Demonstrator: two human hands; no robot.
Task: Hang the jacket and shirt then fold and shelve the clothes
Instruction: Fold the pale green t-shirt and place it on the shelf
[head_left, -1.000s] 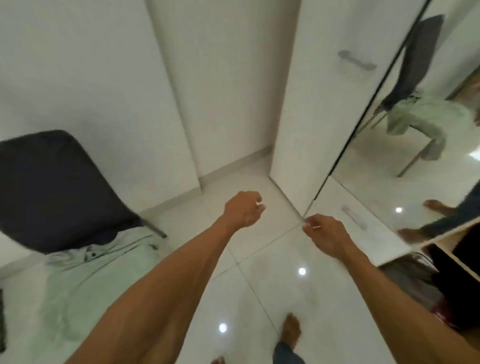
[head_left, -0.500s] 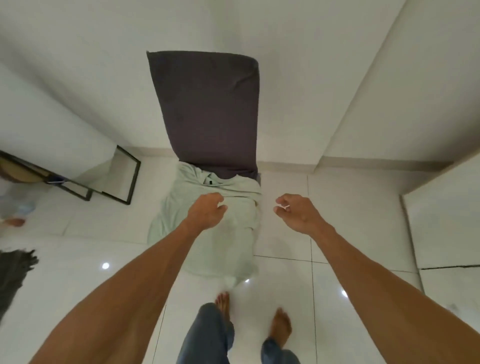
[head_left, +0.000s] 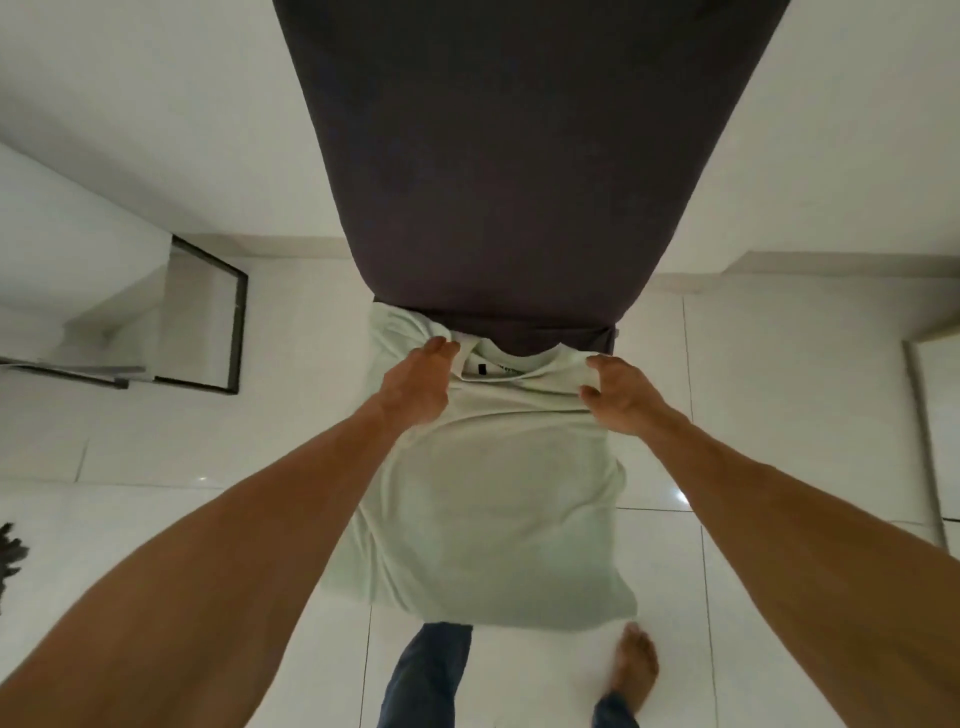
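Mint-green cloth is bunching between the thumb and curled fingers (head_left: 597, 364) of the right hand (head_left: 623, 400), which is gripping the shirt (head_left: 493, 493) at the shoulder just right of the collar. The left hand (head_left: 415, 384) is lying on the opposite shoulder. Its fingertips are sinking into a fold there, so I cannot tell whether they are pinching the fabric or only pressing it. The shirt is lying on the seat of a dark grey chair (head_left: 493, 156). Its long axis is running straight away from the person, with the collar pointing at the chair back and touching its base. The hem is hanging over the seat's front edge, above a bare foot (head_left: 636, 660) on the white tiled floor (head_left: 779, 415). A black-framed mirror (head_left: 236, 322) is leaning well to the left.
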